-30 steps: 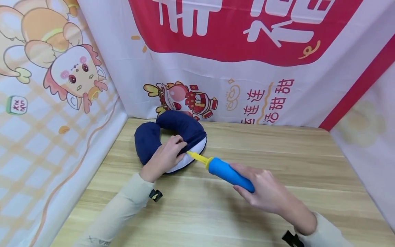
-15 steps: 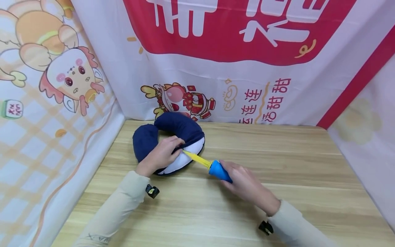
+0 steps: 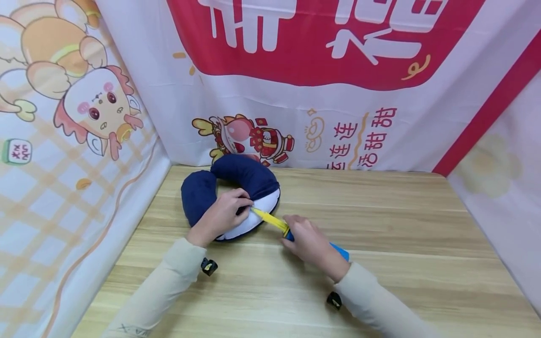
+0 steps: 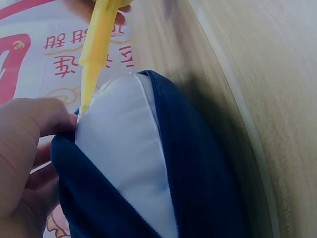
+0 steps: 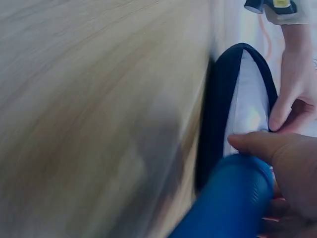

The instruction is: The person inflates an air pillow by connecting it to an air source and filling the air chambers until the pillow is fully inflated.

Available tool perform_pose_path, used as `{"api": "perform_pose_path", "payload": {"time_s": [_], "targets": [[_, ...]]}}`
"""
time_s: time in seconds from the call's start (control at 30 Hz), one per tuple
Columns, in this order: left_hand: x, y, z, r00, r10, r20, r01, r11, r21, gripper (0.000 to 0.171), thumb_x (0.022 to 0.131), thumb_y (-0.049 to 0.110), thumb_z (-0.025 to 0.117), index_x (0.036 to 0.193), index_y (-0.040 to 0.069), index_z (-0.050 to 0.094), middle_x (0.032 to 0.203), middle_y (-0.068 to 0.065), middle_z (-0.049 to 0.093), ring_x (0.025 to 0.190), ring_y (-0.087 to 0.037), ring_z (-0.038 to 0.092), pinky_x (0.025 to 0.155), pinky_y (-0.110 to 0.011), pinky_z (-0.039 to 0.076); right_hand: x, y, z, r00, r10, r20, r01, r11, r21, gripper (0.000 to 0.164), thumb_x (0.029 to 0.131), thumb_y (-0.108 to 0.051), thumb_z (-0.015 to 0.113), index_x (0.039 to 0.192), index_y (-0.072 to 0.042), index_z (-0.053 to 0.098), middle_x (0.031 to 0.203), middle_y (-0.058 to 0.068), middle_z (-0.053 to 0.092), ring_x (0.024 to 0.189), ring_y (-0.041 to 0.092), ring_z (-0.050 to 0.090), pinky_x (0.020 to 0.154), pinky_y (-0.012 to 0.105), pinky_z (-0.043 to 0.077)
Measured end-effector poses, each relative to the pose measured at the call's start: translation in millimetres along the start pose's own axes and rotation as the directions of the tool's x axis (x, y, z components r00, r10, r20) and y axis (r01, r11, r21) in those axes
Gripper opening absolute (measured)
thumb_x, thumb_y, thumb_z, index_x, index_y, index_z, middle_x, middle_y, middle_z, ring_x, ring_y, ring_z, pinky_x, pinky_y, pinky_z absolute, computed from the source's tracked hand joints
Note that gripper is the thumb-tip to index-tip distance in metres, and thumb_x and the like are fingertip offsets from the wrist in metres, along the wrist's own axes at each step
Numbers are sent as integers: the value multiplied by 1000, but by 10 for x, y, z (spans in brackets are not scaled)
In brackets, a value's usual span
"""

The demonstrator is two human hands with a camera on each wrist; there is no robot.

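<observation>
A U-shaped neck pillow [image 3: 247, 173] lies at the back left of the table, its navy cover pulled open over a white inner bladder [image 3: 267, 203]. My left hand [image 3: 224, 213] pinches the pillow at its inner edge, where the fingertips hide what they hold. Beside those fingertips sits the tip of a yellow nozzle [image 4: 94, 54], against the white part in the left wrist view. It belongs to a blue hand pump [image 5: 228, 198]. My right hand [image 3: 310, 244] grips the pump's front end just behind the nozzle; the blue rear end shows past the wrist.
The wooden table [image 3: 393, 211] reaches to the front and right. A white printed cloth [image 3: 313, 126] hangs behind the pillow, and a patterned cloth [image 3: 122, 188] borders the left. Each wrist wears a small black camera [image 3: 209, 266].
My right hand has slid forward along the pump, from its rear body to just behind the nozzle. The left hand keeps its hold on the pillow, and the nozzle tip stays beside its fingers.
</observation>
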State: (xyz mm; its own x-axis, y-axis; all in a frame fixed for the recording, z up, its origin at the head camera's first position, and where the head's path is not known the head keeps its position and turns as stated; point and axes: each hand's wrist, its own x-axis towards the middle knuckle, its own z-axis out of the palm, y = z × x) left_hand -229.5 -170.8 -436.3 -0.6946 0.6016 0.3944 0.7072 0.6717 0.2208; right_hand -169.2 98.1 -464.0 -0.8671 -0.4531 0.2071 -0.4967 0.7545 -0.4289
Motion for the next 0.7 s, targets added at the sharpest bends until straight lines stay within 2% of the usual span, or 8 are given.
{"api": "perform_pose_path", "payload": {"time_s": [0.13, 0.3, 0.37, 0.5, 0.6, 0.7], "targets": [[1, 19, 6, 1000, -8, 14, 8, 999, 44, 20, 89, 13, 86, 106, 3, 82, 107, -10, 73, 94, -22, 72, 86, -37, 64, 78, -13, 125, 997, 29, -65, -28, 999, 17, 36, 90, -17, 85, 119, 1, 74, 101, 13, 77, 82, 17, 72, 70, 32, 64], [10, 34, -1, 1000, -1, 18, 0, 997, 80, 25, 88, 17, 88, 108, 4, 82, 107, -10, 73, 95, -22, 72, 85, -37, 64, 85, 10, 120, 992, 4, -124, -4, 1000, 1, 28, 88, -13, 83, 113, 0, 77, 99, 12, 77, 82, 17, 71, 70, 32, 64], [17, 48, 3, 1000, 4, 24, -6, 997, 79, 25, 88, 17, 88, 109, 4, 82, 107, -9, 73, 94, -22, 72, 84, -36, 64, 81, 15, 51, 992, -19, -122, 15, 999, -35, 26, 88, -12, 81, 111, -1, 77, 99, 12, 76, 81, 17, 70, 69, 32, 64], [28, 100, 28, 999, 16, 32, -18, 997, 75, 25, 90, 17, 86, 111, 5, 81, 106, -9, 74, 93, -21, 71, 83, -35, 64, 91, 29, -169, 995, -76, -68, 64, 984, -164, 16, 89, -15, 80, 101, -5, 76, 88, 7, 71, 72, 13, 62, 62, 29, 60], [35, 162, 50, 999, 28, 31, -30, 996, 80, 22, 91, 16, 85, 110, 5, 81, 104, -9, 74, 93, -21, 70, 83, -35, 63, 102, 37, -358, 992, -125, -15, 116, 957, -266, 11, 89, -16, 79, 95, -8, 76, 82, 3, 68, 68, 12, 57, 60, 29, 58], [48, 233, 73, 998, 64, 25, -66, 994, 91, 19, 92, 14, 83, 108, 4, 81, 102, -8, 73, 92, -20, 68, 83, -34, 63, 101, 46, -525, 985, -169, 19, 165, 929, -331, 11, 88, -17, 79, 96, -10, 77, 85, 2, 72, 73, 13, 61, 65, 30, 61]]}}
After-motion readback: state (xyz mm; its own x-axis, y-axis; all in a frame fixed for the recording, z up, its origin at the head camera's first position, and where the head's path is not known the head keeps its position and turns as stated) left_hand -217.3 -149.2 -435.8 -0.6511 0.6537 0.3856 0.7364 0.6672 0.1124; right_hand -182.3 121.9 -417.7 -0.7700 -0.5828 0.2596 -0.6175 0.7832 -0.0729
